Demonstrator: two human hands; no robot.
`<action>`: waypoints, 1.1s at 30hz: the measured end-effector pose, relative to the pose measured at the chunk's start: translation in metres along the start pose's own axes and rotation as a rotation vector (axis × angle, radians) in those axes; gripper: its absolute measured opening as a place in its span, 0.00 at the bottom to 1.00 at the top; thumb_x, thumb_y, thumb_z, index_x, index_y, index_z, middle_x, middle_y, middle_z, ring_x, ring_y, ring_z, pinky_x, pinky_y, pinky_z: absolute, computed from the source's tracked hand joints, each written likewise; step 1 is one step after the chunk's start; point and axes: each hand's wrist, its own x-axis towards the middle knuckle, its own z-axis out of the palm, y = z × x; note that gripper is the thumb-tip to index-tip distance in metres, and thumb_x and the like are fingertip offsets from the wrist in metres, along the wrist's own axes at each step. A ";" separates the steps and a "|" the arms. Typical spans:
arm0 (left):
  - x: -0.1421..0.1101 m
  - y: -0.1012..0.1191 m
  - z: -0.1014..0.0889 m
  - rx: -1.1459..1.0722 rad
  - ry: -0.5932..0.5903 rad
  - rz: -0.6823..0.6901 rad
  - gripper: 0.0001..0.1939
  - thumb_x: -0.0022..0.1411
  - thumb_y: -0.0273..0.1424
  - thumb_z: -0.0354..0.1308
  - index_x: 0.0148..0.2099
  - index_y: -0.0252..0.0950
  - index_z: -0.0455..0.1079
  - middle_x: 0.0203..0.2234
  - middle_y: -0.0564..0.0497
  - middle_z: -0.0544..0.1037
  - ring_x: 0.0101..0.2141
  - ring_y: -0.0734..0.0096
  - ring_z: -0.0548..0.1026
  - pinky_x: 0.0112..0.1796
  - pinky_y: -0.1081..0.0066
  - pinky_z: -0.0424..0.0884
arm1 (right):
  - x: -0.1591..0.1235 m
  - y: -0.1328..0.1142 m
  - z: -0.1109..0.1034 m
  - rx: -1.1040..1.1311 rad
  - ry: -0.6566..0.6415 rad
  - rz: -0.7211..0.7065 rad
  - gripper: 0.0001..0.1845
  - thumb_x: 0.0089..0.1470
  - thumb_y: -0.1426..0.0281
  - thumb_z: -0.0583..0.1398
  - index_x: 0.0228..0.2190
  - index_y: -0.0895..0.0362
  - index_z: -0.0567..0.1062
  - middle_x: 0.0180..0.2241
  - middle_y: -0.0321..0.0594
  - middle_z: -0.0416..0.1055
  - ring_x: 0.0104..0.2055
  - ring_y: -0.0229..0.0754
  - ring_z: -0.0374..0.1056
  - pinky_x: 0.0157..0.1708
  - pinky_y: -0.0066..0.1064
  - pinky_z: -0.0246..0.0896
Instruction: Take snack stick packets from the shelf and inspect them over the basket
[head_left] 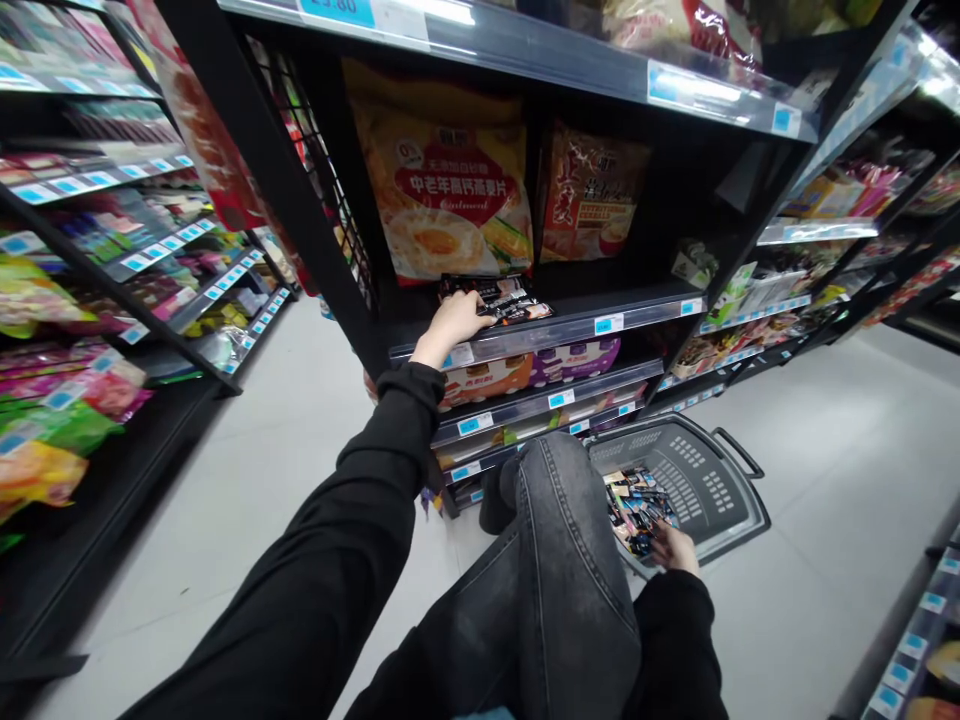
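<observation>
My left hand (456,322) is at the front of a shelf, fingers bent over the left end of a pile of small black packets (510,298). Behind the pile stands a large yellow and red oatmeal bag (450,190). My right hand (675,548) is low inside a grey shopping basket (731,490), fingertips at a heap of small, mostly black packets (637,505). Its fingers look apart and slightly blurred, and I make out nothing held between them. The basket sits on the floor to the right of my bent knee (566,500).
An orange-red cereal bag (592,195) stands right of the oatmeal bag. Orange and purple multipacks (574,362) fill the shelf below. A black shelf post (300,200) rises left of my left hand. Stocked shelves (142,200) line the far left, across the pale floor (292,400).
</observation>
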 end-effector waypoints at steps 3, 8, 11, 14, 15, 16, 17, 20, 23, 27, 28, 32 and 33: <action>-0.010 0.011 -0.006 0.024 0.096 0.024 0.21 0.61 0.37 0.56 0.53 0.29 0.66 0.48 0.35 0.70 0.45 0.52 0.70 0.46 0.60 0.65 | 0.009 -0.022 -0.003 0.093 0.053 0.186 0.13 0.35 0.64 0.63 0.21 0.57 0.66 0.19 0.39 0.69 0.21 0.45 0.70 0.19 0.34 0.65; -0.040 0.043 -0.017 -0.038 0.296 0.110 0.18 0.65 0.37 0.52 0.52 0.32 0.67 0.46 0.39 0.71 0.42 0.56 0.72 0.43 0.63 0.66 | 0.016 -0.086 -0.003 0.263 0.146 0.170 0.18 0.32 0.63 0.63 0.28 0.59 0.69 0.28 0.40 0.72 0.28 0.42 0.72 0.26 0.31 0.68; -0.068 0.071 -0.019 -0.165 0.348 0.244 0.17 0.65 0.37 0.52 0.51 0.32 0.67 0.46 0.41 0.73 0.45 0.57 0.72 0.45 0.65 0.66 | 0.003 -0.137 0.001 0.352 0.124 0.038 0.24 0.35 0.60 0.65 0.35 0.59 0.70 0.36 0.41 0.73 0.34 0.39 0.72 0.37 0.30 0.69; -0.104 0.101 -0.016 -0.250 0.364 0.415 0.17 0.66 0.37 0.50 0.51 0.31 0.67 0.47 0.42 0.74 0.47 0.59 0.73 0.45 0.67 0.67 | -0.025 -0.187 0.010 0.459 0.019 -0.220 0.24 0.43 0.59 0.65 0.39 0.60 0.70 0.36 0.43 0.73 0.33 0.39 0.72 0.37 0.32 0.69; -0.117 0.111 -0.014 -0.258 0.363 0.465 0.17 0.67 0.38 0.49 0.51 0.31 0.68 0.46 0.42 0.75 0.45 0.60 0.74 0.44 0.67 0.67 | -0.035 -0.202 0.013 0.483 -0.008 -0.289 0.22 0.46 0.59 0.64 0.40 0.60 0.70 0.35 0.43 0.73 0.32 0.39 0.72 0.34 0.31 0.69; -0.130 0.121 -0.013 -0.258 0.358 0.509 0.18 0.67 0.39 0.48 0.50 0.31 0.68 0.44 0.43 0.76 0.43 0.61 0.74 0.42 0.67 0.68 | -0.046 -0.215 0.017 0.501 -0.040 -0.345 0.21 0.49 0.59 0.62 0.41 0.60 0.70 0.35 0.44 0.73 0.32 0.39 0.72 0.33 0.31 0.69; -0.143 0.129 -0.012 -0.254 0.354 0.551 0.18 0.67 0.39 0.48 0.50 0.31 0.68 0.42 0.43 0.76 0.41 0.62 0.75 0.40 0.68 0.68 | -0.055 -0.226 0.021 0.526 -0.071 -0.389 0.22 0.51 0.57 0.61 0.43 0.59 0.69 0.36 0.44 0.73 0.32 0.40 0.73 0.32 0.33 0.69; -0.174 0.149 -0.008 -0.260 0.306 0.679 0.17 0.68 0.39 0.48 0.49 0.32 0.68 0.38 0.46 0.77 0.38 0.65 0.75 0.37 0.69 0.69 | -0.074 -0.245 0.027 0.622 -0.052 -0.445 0.23 0.53 0.55 0.59 0.45 0.56 0.68 0.34 0.40 0.72 0.32 0.40 0.72 0.32 0.35 0.71; -0.191 0.161 -0.004 -0.306 0.257 0.747 0.16 0.67 0.36 0.49 0.49 0.31 0.68 0.37 0.46 0.77 0.37 0.65 0.74 0.37 0.68 0.69 | -0.081 -0.248 0.024 0.605 0.075 -0.442 0.13 0.51 0.62 0.62 0.35 0.58 0.72 0.30 0.36 0.70 0.28 0.35 0.69 0.28 0.28 0.70; -0.198 0.173 0.007 -0.344 0.334 0.766 0.16 0.66 0.31 0.52 0.53 0.30 0.66 0.45 0.43 0.76 0.43 0.61 0.73 0.45 0.62 0.68 | -0.085 -0.247 0.018 0.393 0.087 -0.410 0.13 0.52 0.62 0.62 0.32 0.59 0.73 0.31 0.37 0.71 0.26 0.34 0.68 0.23 0.25 0.68; -0.199 0.175 0.011 -0.363 0.377 0.794 0.16 0.65 0.30 0.52 0.53 0.31 0.66 0.46 0.43 0.75 0.44 0.62 0.73 0.47 0.63 0.68 | -0.086 -0.248 0.018 0.334 0.080 -0.416 0.13 0.52 0.61 0.62 0.32 0.59 0.73 0.30 0.37 0.70 0.26 0.34 0.68 0.23 0.25 0.68; -0.200 0.179 0.023 -0.454 0.571 0.882 0.13 0.63 0.27 0.56 0.49 0.30 0.69 0.43 0.44 0.77 0.40 0.68 0.75 0.40 0.72 0.71 | -0.094 -0.251 0.020 0.064 -0.009 -0.456 0.14 0.55 0.58 0.58 0.31 0.57 0.71 0.28 0.35 0.70 0.25 0.35 0.69 0.23 0.25 0.66; -0.200 0.179 0.025 -0.454 0.600 0.882 0.12 0.62 0.28 0.56 0.48 0.29 0.69 0.42 0.44 0.77 0.38 0.68 0.76 0.38 0.73 0.72 | -0.096 -0.252 0.020 0.008 -0.040 -0.460 0.14 0.56 0.58 0.58 0.32 0.57 0.71 0.29 0.35 0.71 0.25 0.35 0.70 0.23 0.25 0.65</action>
